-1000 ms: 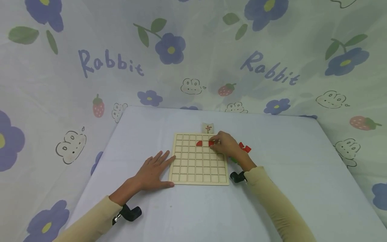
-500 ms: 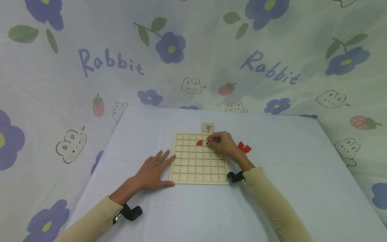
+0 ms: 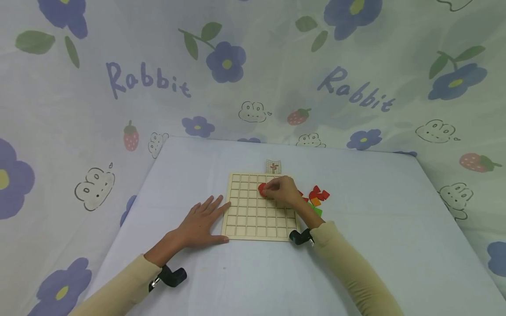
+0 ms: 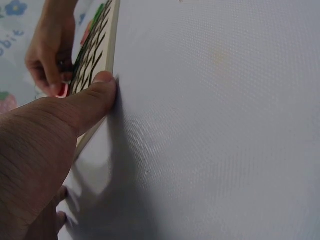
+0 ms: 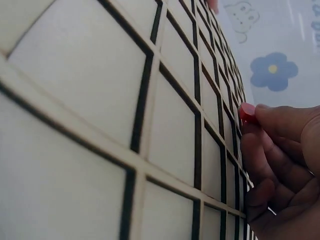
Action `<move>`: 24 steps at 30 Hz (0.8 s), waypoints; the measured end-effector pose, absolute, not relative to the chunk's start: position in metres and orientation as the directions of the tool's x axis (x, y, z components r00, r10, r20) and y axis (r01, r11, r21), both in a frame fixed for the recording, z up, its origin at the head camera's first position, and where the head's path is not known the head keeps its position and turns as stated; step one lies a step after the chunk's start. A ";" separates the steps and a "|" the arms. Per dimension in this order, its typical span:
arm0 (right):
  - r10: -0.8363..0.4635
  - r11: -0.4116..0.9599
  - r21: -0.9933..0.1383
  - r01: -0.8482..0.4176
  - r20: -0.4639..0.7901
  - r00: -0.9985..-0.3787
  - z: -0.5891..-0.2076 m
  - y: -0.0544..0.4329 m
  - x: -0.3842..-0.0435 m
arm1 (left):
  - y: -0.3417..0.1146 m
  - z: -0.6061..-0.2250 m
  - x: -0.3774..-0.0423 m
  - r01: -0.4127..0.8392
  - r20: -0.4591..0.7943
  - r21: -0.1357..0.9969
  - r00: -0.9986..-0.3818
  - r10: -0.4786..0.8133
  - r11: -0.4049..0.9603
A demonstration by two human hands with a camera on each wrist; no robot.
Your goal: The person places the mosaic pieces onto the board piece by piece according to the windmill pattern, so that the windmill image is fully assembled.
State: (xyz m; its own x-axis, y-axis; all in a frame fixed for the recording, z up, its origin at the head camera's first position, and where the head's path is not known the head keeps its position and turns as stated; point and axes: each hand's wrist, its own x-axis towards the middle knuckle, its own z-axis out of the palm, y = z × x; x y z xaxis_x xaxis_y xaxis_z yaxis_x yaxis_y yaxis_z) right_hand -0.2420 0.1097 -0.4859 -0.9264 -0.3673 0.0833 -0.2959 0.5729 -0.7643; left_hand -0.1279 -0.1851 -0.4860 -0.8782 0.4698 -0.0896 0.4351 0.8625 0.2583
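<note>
Watching from afar, I see the right hand (image 3: 281,191) has shifted leftward over the grid board (image 3: 251,211), fingers pinching a red piece (image 5: 247,111) near its upper middle squares; I judge it is being positioned, not yet released. The left hand (image 3: 199,226) lies spread on the desk (image 3: 415,219), thumb touching the grid board.

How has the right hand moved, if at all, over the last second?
Yes: the right hand has moved left across the board, its fingertips closer to mid-width.
</note>
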 end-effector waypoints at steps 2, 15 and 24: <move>-0.365 0.586 -0.755 -0.295 0.080 -0.928 -0.485 0.108 -0.241 | -0.185 -0.487 -0.128 0.436 -0.087 0.255 -0.878 0.470 0.863; -0.329 0.676 -0.673 -0.302 0.092 -0.940 -0.492 0.104 -0.237 | -0.183 -0.487 -0.127 0.439 -0.072 0.250 -0.880 0.469 0.863; -0.375 0.651 -0.682 -0.333 0.093 -0.922 -0.490 0.103 -0.233 | -0.183 -0.485 -0.126 0.434 -0.069 0.255 -0.883 0.464 0.864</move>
